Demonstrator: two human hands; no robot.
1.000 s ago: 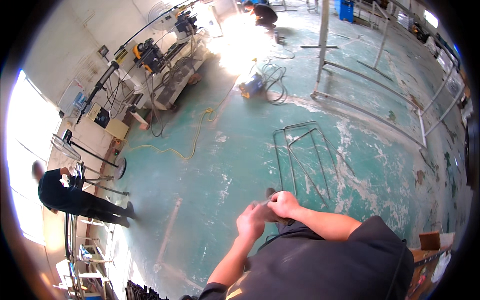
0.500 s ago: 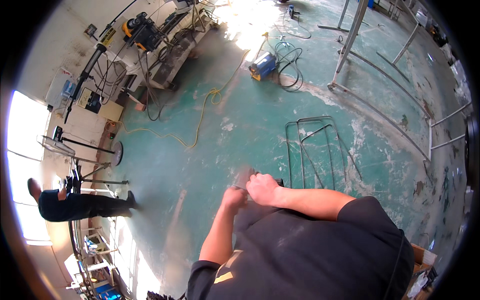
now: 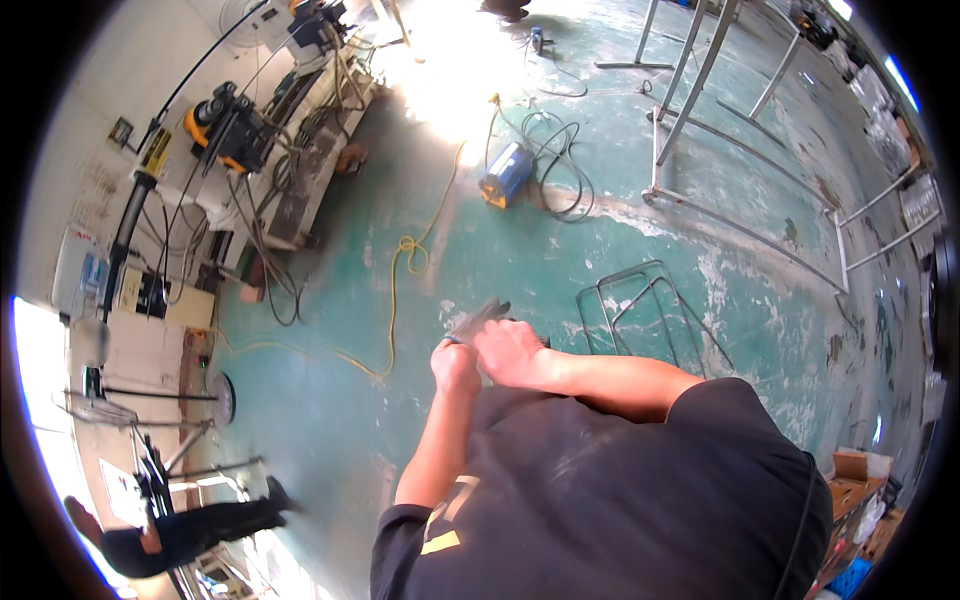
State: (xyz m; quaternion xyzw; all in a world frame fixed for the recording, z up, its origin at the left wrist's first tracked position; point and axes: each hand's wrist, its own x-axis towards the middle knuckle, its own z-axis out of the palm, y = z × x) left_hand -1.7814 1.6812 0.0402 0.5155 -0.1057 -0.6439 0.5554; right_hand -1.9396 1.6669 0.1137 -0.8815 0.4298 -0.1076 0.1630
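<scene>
In front of my chest, both hands are close together on a grey work glove [image 3: 480, 318], its dark finger-like tips pointing away from me. My left hand [image 3: 455, 366] is closed at the cuff end of the glove. My right hand [image 3: 510, 352] has its fingers curled over the glove's near side and partly hides it. Something small and dark shows beside the right wrist, too little of it to name.
Bent metal frames [image 3: 640, 310] lie on the green floor ahead right. A blue-and-yellow machine [image 3: 507, 176] trails cables, and a yellow cord [image 3: 393, 310] crosses the floor. A cluttered bench [image 3: 310, 180] lines the left wall. One person [image 3: 190, 535] stands far left; a metal rack [image 3: 740, 225] stands right.
My view has turned, so the person at left appears lower. My hands have risen slightly and moved left in view, still together on the glove, which now shows more clearly.
</scene>
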